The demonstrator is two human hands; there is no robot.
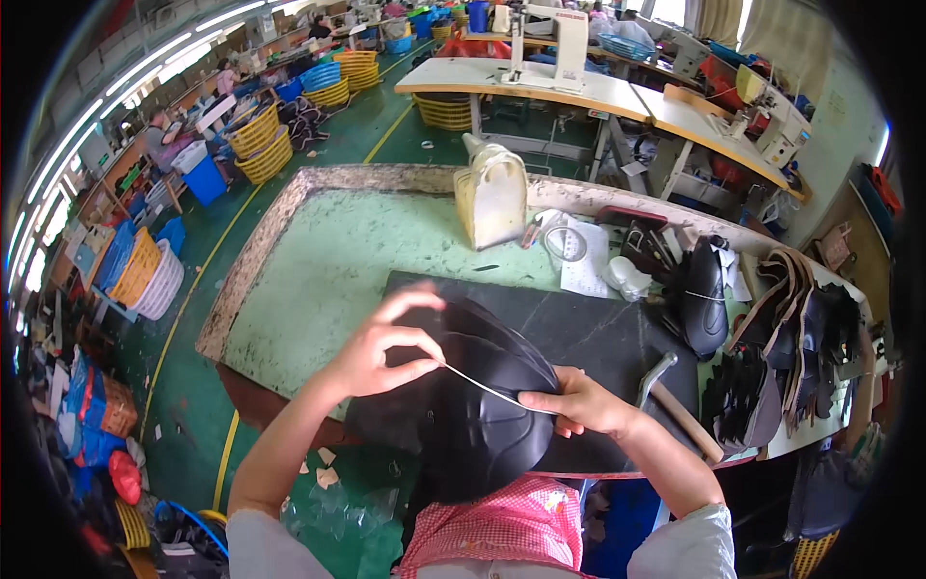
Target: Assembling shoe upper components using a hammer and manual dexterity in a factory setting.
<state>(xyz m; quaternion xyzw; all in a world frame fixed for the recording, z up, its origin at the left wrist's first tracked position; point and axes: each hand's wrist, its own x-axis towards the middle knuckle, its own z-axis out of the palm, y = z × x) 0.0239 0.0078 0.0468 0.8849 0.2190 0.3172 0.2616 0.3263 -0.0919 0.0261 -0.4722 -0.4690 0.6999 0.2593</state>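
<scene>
A glossy black moulded leather piece point(487, 429), which looks like a shoe upper, lies close to my body at the table's near edge. My left hand point(379, 345) pinches the end of a thin white cord point(473, 379) between thumb and forefinger, its other fingers raised and slightly blurred. From there the cord runs taut across the leather to the other side. There my right hand point(576, 402) grips the leather's edge, its thumb pressing down on the cord. The underside of the leather is hidden.
A black mat point(598, 333) covers part of the green table point(338, 241). A hammer point(687, 415) lies right of my right hand. Beyond stand a cream block-shaped form point(497, 198), a tape roll point(565, 244), a black upper point(704, 299) and stacked leather pieces point(786, 338).
</scene>
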